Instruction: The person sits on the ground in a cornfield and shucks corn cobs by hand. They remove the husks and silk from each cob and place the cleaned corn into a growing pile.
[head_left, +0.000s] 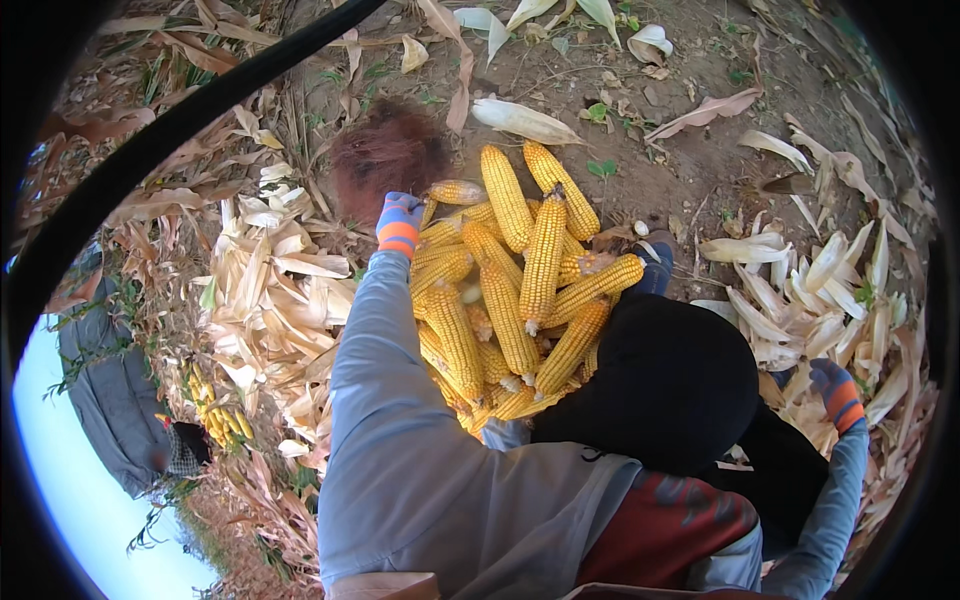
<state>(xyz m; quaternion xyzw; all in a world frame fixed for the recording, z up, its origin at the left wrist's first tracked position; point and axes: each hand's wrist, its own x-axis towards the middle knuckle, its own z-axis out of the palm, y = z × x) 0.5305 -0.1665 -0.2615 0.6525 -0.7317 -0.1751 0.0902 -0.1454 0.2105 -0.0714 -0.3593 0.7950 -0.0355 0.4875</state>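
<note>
A heap of husked yellow corn cobs (517, 322) lies in front of me, beside my black-clad knee (675, 375). At the heap's upper left, my left hand (399, 219) is in a purple and orange striped glove, its fingers curled. It is next to a small, partly filled cob (457, 192) and the edge of a reddish-brown net-like bundle (386, 157). Whether it grips either one is hidden. My right hand (836, 390), gloved alike, is down at my right side, over a pile of dry corn husks (817, 292). Its fingertips are partly hidden, so any hold is unclear.
Pale husks (262, 292) are piled left of the cobs, and a loose husk (525, 121) lies above them. My blue shoe (657, 261) touches the heap's right side. At far left are another cob pile (217, 409), a person in checked clothing (184, 450) and a grey covered bulk (112, 397).
</note>
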